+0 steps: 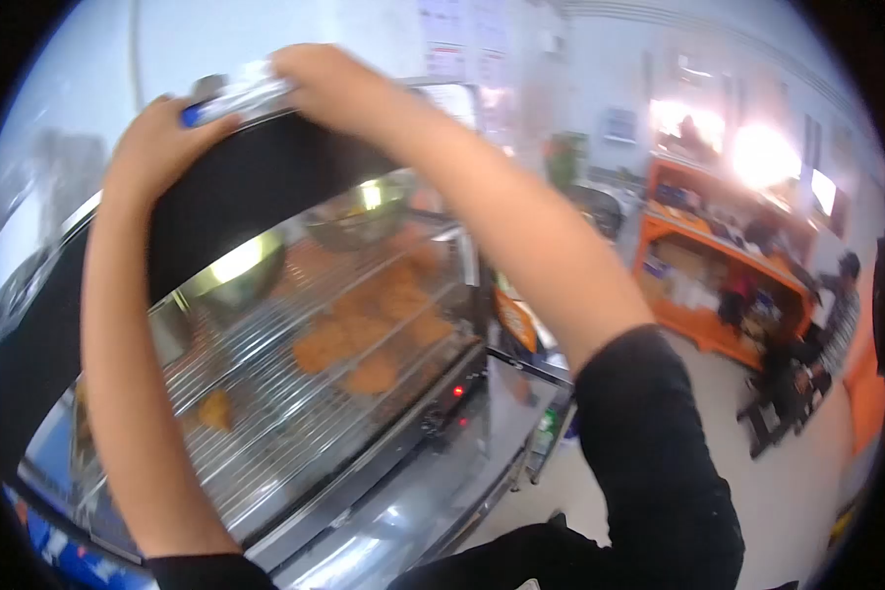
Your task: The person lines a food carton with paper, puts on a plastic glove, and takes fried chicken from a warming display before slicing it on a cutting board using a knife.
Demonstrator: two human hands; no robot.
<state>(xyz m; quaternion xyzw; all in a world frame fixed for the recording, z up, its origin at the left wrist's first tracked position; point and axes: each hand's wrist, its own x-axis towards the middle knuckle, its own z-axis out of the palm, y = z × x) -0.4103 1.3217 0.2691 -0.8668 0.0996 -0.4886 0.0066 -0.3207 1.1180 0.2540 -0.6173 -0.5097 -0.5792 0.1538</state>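
Both of my arms reach up over a glass-fronted food warmer [236, 177] with a black top panel. On its top lies a crinkled clear plastic packet [251, 90] with a blue part at its left end. My right hand [324, 84] is closed on the packet's right end, its fingertips partly hidden. My left hand [162, 143] is curled at the blue end, thumb along the near side and fingers behind. Below, inside the warmer, golden fried pieces [364, 334] lie on a wire rack [265, 423], with one smaller piece [214, 410] apart on the left.
Metal bowls [359, 211] show behind the warmer's glass. A steel counter [383, 531] runs along its front. To the right stands an orange shelf unit [659, 261] with assorted goods, and a person [826, 324] sits near it. Clear plastic bags [49, 177] are at the left.
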